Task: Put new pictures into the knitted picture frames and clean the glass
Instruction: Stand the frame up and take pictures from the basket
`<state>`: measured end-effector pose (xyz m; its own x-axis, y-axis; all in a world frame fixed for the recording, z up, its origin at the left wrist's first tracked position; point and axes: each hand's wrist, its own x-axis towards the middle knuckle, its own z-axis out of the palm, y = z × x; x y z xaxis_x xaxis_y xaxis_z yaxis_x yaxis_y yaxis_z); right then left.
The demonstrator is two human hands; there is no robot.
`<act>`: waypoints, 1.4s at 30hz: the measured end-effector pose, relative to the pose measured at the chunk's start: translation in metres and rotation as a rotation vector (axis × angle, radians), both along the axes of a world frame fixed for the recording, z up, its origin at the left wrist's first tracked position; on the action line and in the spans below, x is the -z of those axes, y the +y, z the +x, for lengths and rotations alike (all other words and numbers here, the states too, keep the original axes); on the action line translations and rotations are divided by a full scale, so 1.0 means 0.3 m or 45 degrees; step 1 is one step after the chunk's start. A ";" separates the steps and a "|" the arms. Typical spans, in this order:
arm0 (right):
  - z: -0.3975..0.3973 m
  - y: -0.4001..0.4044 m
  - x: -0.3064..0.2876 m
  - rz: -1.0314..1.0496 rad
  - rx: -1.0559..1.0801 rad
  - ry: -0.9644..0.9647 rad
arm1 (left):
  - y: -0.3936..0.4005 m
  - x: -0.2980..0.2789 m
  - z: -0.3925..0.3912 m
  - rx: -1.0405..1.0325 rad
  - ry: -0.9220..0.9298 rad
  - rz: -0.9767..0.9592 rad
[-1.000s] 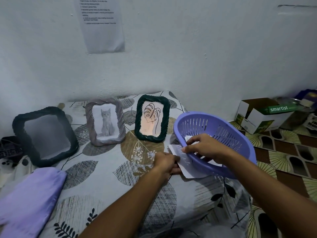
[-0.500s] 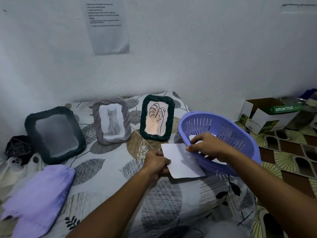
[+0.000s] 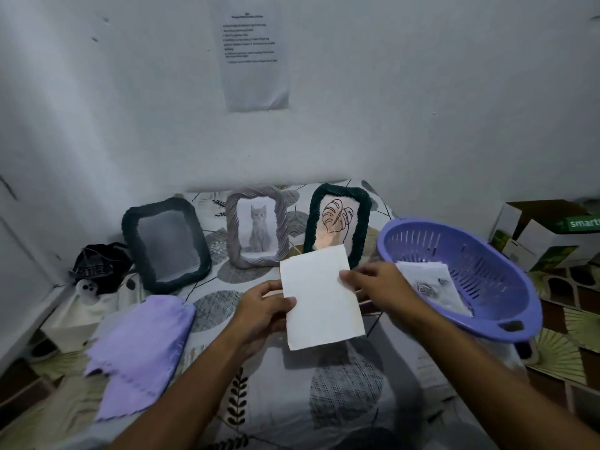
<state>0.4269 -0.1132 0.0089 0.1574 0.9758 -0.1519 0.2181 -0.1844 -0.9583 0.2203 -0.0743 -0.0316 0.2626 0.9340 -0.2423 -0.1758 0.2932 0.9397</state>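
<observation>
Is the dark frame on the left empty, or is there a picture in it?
Empty, it seems: the dark frame shows only plain grey, with no drawing visible, unlike the cat frame.

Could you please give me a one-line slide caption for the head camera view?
Both hands, left and right, hold a blank-backed sheet before three knitted frames, beside a purple basket.

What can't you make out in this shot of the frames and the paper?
- White paper, head view: only its blank side shows, so any picture is hidden.
- Notice on the wall: print too small to read.
- Cardboard box: label cut off by the right edge.
- Papers in the basket: prints blurred.
</observation>
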 end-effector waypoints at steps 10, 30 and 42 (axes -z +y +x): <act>-0.107 0.005 0.030 -0.111 0.002 0.297 | -0.054 -0.002 -0.047 -0.505 0.849 0.754; -0.211 -0.013 -0.015 -0.110 -0.131 0.106 | -0.083 -0.090 0.033 -0.151 -0.142 -0.086; -0.116 -0.031 -0.027 0.043 0.158 0.197 | -0.045 -0.087 0.067 -0.193 -0.276 -0.143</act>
